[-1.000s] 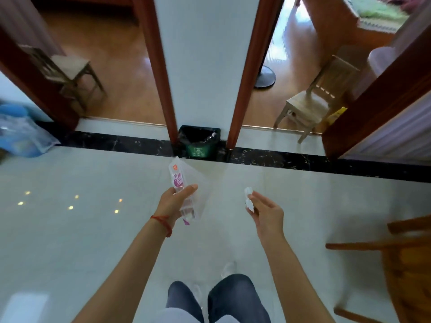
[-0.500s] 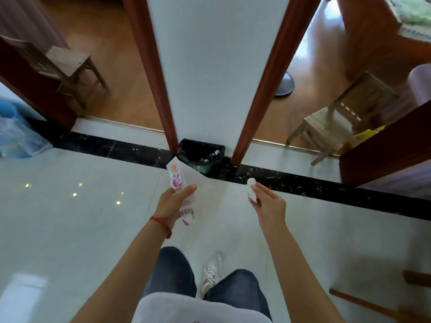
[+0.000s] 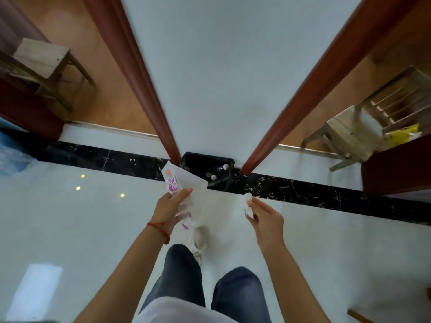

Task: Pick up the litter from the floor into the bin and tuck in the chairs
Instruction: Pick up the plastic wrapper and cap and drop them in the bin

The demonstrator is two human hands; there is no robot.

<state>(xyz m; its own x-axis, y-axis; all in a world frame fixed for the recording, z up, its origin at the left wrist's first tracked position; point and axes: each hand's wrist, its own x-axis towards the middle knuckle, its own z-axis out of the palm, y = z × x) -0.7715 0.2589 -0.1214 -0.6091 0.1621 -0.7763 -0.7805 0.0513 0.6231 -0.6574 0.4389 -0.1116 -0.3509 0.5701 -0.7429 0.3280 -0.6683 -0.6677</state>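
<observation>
My left hand (image 3: 169, 207) grips a clear plastic wrapper (image 3: 184, 186) with purple print, held upright just in front of the bin. My right hand (image 3: 264, 217) pinches a crumpled white tissue (image 3: 248, 204) between thumb and fingers. The black-lined bin (image 3: 208, 170) stands on the floor against the white wall pillar, between two red-brown door frames, with bottles inside. The wrapper's top corner overlaps the bin's left rim in view. A wooden chair (image 3: 363, 127) stands in the right doorway and another wooden chair (image 3: 44, 66) in the left room.
A black marble strip (image 3: 326, 194) crosses the glossy white floor. A blue plastic bag (image 3: 11, 159) lies at the far left. A dark red cabinet edge (image 3: 396, 169) juts in at right. A chair leg (image 3: 359, 315) shows at the bottom right. My legs and one shoe are below.
I have walked closer to the bin, which now sits just beyond both hands. Both hands keep the same hold on the wrapper and the tissue.
</observation>
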